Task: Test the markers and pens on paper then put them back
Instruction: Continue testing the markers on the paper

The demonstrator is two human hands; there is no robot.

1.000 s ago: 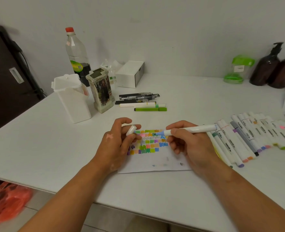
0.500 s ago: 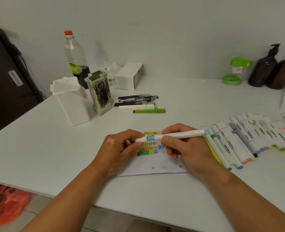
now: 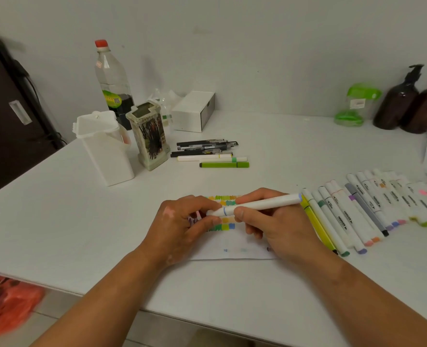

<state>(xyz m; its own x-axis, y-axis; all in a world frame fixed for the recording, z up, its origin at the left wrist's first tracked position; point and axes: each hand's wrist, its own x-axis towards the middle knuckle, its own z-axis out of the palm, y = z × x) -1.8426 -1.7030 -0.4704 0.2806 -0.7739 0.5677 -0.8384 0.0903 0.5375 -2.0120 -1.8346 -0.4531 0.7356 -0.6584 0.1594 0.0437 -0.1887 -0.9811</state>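
Many colour patches fill the paper [image 3: 235, 242]. The right hand [image 3: 277, 229] grips a white marker [image 3: 265, 204]; the left hand [image 3: 182, 224] pinches its cap [image 3: 216, 212]. Pens [image 3: 204, 149] at 12 o'clock look untested, nothing put back.

Open table [image 3: 57, 221] at lower left, marker row [image 3: 357, 211] walling right, pens [image 3: 207, 152] and holders [image 3: 104, 146] crowding upper centre-left.

White marker [image 3: 260, 205], capped, blue ring near its left end, is held near horizontal above the paper [image 3: 235, 246], the left hand [image 3: 182, 226] pinching the cap end and the right hand [image 3: 277, 226] gripping the barrel. The paper lies flat, its far half covered in colour swatches. A row of capped markers [image 3: 357, 216] lies side by side just right of it. Black pens [image 3: 204, 147] lie grouped farther back.
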